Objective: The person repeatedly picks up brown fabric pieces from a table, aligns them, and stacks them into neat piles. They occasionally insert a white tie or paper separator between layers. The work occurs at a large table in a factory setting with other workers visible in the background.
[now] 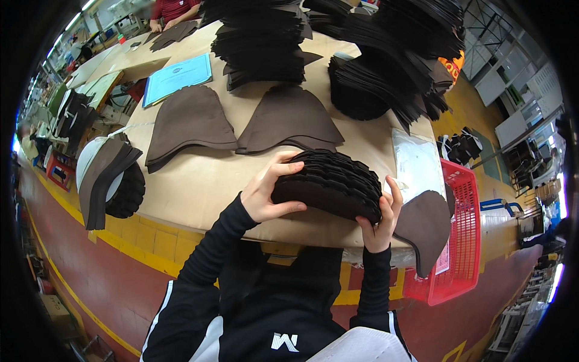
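At the counter's (181,193) near edge, the left hand (262,196) curls its fingers (283,166) over the left end of a fanned stack of black cut pieces (329,184). The stack lies with its long axis left to right, dipping slightly toward the right. The right hand (380,226) clasps its right end. Behind lie 2 brown dome-shaped piles (190,120); a red basket (461,235) hangs just beside the right hand.

black ribbed stack (329,184) | brown panels (190,123) | red basket (461,235) | blue folder (178,77)
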Available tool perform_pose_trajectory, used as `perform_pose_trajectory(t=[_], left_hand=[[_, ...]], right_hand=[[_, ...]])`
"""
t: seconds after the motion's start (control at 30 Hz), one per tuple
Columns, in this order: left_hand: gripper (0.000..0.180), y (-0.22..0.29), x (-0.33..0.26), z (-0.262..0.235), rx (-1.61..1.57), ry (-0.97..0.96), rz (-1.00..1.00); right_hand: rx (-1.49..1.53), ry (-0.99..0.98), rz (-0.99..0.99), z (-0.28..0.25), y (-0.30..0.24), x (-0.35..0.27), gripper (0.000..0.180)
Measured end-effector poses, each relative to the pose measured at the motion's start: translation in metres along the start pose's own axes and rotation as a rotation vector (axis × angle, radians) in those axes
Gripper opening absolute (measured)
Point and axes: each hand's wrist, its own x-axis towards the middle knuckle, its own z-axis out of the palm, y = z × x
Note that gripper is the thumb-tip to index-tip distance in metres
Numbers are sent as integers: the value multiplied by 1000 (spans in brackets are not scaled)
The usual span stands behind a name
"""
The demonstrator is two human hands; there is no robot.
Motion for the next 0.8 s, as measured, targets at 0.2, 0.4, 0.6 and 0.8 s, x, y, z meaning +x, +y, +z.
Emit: perform_pose_trajectory(t=[0.2,0.4,0.6,0.8], left_hand=[[80,-34,-23,13,-95,-48,-492],[58,-10,-37,20,-92,102,-522],[116,28,3,-20,-149,-25,-426],[103,-18,-43,-10,-376,284,-520]], right_hand=[[151,287,19,23,32,-29,76],[236,406,564,28,-6,-13,93],[318,41,652,9,-20,8,94],[363,-118,650,25,-20,-19,107]])
